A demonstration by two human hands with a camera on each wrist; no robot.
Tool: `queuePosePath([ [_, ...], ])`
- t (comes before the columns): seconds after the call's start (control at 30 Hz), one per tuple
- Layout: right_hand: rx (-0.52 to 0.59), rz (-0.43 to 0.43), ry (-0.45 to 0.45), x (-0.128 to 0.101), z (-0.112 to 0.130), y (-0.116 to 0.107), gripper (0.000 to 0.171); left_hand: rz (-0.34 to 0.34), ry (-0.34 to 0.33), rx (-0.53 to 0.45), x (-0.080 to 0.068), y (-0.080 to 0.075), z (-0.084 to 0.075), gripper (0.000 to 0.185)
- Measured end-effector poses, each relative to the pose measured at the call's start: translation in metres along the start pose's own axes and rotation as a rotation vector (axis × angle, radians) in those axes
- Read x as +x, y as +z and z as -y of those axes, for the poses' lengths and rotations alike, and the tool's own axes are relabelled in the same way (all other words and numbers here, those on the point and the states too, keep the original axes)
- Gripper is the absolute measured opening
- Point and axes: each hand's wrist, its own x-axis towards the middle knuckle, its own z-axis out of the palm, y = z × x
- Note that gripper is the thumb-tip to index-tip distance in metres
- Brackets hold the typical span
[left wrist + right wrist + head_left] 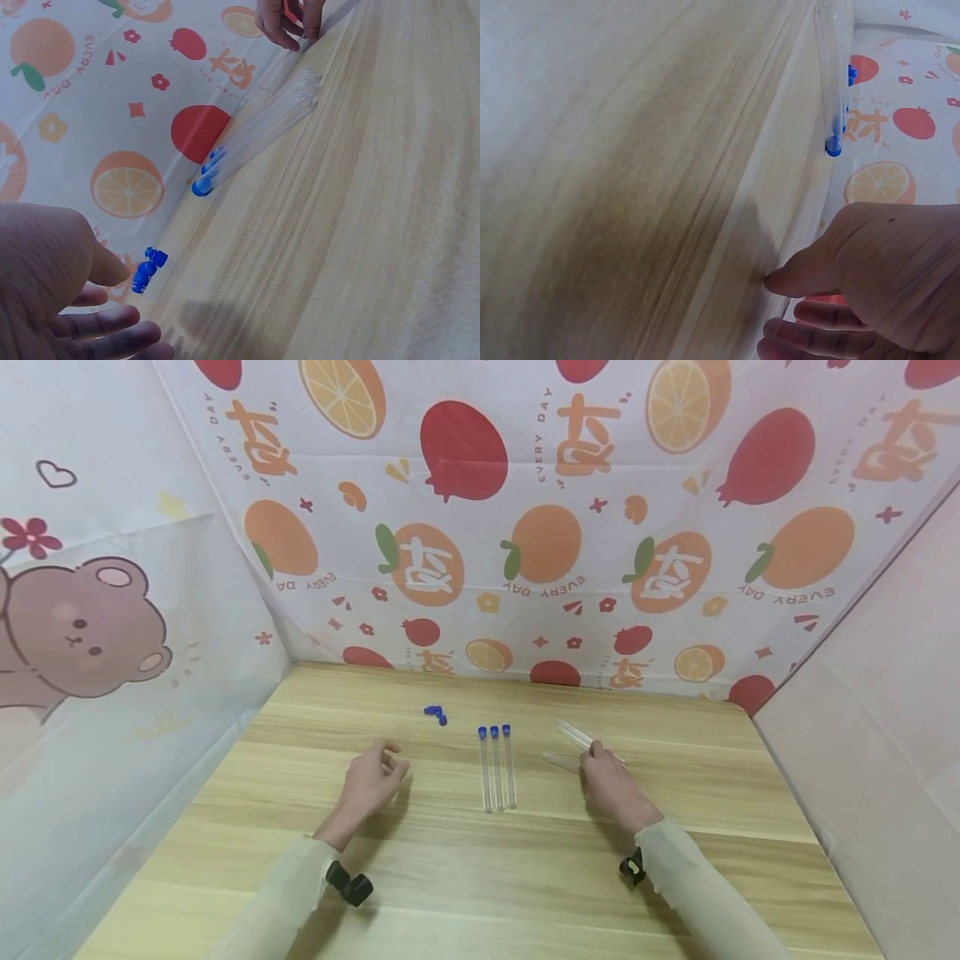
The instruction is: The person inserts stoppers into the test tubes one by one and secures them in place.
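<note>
My left hand [375,775] hovers over the table with fingers loosely bent and holds nothing. Ahead of it lie several small blue caps [435,713], also seen past its thumb in the left wrist view. Three clear test tubes [497,777] with blue caps lie side by side between the hands. My right hand [615,783] is at several uncapped clear tubes [573,733] and partly covers them. One more clear tube [561,762] points leftward from its fingertips. In the right wrist view its thumb [802,274] stands apart from the fingers, with no tube visible between them.
The wooden table [450,868] ends at a fruit-printed cloth [487,552] behind. A bear-printed cloth [82,627] hangs on the left, and a pale wall [885,718] rises on the right. Each wrist carries a small black camera [350,885].
</note>
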Motion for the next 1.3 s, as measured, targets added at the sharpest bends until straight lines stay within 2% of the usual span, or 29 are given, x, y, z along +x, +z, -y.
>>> queuePosePath([
  [0.37,-0.010,-0.014,-0.013,0.001,-0.002,0.001,0.014,0.008,-0.008,-0.007,0.001,0.000,-0.002,0.039],
  [0.67,0.007,0.008,-0.006,0.000,0.000,-0.003,0.017,0.011,-0.027,0.002,0.003,0.000,-0.003,0.039],
  [0.87,0.012,-0.015,-0.011,0.000,0.000,-0.006,0.017,0.004,-0.024,0.000,0.006,0.001,-0.004,0.039],
  [1.07,-0.018,-0.063,-0.044,0.001,0.000,-0.010,0.027,0.004,-0.018,-0.019,0.009,0.004,-0.003,0.039],
  [1.3,-0.002,-0.087,-0.047,0.001,0.001,-0.015,0.030,-0.003,0.017,-0.023,0.013,0.009,-0.003,0.037],
])
